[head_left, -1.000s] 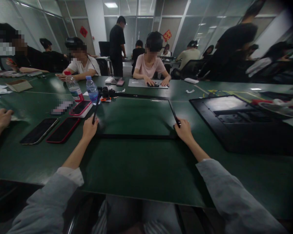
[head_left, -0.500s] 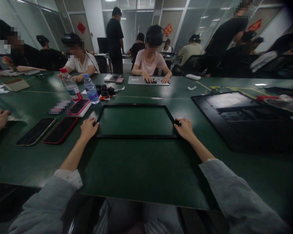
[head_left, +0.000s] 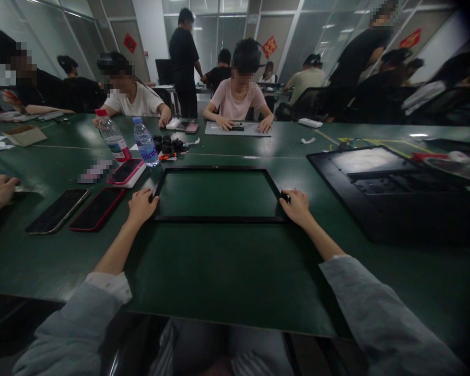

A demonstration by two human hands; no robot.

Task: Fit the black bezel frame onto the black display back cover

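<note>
A thin black rectangular frame (head_left: 219,220) lies flat on the green table (head_left: 219,271), and the tabletop shows through its opening. My left hand (head_left: 142,205) is closed on the frame's left side, fingers bent around the edge. On the opposite side my right hand (head_left: 295,203) grips the frame's right edge, with a small dark piece visible at its fingertips. Both forearms rest toward the near part of the table.
Left are two dark phones (head_left: 58,211) (head_left: 97,210), a pink-edged phone (head_left: 128,171) and two bottles (head_left: 145,143) (head_left: 115,138). A large black panel (head_left: 399,203) lies right. Another person's hand (head_left: 0,192) is far left. People sit across the table.
My hands and the black frame look unmoved. Across the table, the person in pink has shifted both hands left, and the person in white has reached a hand toward the white box.
</note>
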